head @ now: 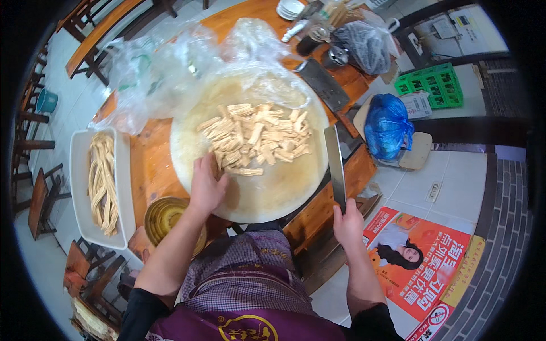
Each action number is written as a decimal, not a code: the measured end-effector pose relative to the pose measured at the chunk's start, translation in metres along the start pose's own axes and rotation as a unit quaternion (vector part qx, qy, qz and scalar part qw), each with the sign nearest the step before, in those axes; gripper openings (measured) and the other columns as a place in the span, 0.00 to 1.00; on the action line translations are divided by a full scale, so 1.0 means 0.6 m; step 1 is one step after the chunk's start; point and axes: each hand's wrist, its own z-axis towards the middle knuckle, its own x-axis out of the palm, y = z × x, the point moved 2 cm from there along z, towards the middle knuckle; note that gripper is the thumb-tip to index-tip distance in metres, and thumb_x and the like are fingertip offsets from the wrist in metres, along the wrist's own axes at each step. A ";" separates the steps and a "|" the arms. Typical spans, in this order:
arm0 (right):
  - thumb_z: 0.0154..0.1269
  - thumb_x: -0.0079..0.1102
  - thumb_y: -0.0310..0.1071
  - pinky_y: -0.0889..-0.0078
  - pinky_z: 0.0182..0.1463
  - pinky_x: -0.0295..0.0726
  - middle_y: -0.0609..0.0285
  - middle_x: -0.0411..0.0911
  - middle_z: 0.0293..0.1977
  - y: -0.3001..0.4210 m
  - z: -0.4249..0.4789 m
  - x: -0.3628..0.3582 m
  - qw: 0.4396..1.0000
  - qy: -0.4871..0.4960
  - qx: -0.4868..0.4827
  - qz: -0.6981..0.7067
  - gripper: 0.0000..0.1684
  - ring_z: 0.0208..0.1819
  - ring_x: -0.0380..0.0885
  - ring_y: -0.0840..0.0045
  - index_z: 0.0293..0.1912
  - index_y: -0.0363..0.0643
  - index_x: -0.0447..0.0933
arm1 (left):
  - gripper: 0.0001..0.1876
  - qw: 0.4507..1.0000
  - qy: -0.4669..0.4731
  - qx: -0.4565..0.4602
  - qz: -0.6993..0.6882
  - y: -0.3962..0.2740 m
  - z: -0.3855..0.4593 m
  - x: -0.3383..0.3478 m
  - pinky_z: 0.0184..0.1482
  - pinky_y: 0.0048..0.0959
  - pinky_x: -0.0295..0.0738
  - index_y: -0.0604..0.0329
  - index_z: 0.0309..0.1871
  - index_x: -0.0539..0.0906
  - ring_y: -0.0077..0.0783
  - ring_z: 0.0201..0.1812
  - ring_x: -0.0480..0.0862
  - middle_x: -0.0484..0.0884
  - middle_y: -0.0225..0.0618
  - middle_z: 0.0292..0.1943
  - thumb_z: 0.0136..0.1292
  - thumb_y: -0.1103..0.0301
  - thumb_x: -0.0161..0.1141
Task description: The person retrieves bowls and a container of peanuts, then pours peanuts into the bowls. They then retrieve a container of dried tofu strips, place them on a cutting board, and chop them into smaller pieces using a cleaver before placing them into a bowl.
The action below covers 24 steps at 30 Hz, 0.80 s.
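A heap of cut tofu skin sticks (260, 134) lies on a round, pale chopping board (273, 200). At the heap's near left edge is my left hand (208, 183), its fingertips against some pieces; whether it grips any is hidden. My right hand (349, 221) holds a cleaver (336, 164) by its handle, blade upright beside the board's right rim. Long uncut tofu skin sticks (103, 183) rest in a white rectangular tub (79, 192) to the left. Beneath my left forearm is a brown round bowl (166, 217), partly covered.
Clear plastic bags (170, 72) overlap the board's far edge. Beyond its right side are a dark rectangular block (323, 84), jars (313, 40) and stacked white plates (290, 8). A blue plastic bag (387, 128) sits on a stool at right, near a green crate (431, 85).
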 end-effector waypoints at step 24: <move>0.72 0.57 0.35 0.70 0.23 0.75 0.63 0.73 0.18 -0.113 0.093 0.144 0.791 0.289 0.160 0.515 0.10 0.17 0.75 0.78 0.40 0.37 0.72 | 0.38 0.908 0.043 0.331 0.255 -0.211 0.073 0.238 0.71 0.64 0.51 0.52 0.65 0.75 0.56 0.70 0.67 0.73 0.49 0.64 0.52 0.47 0.71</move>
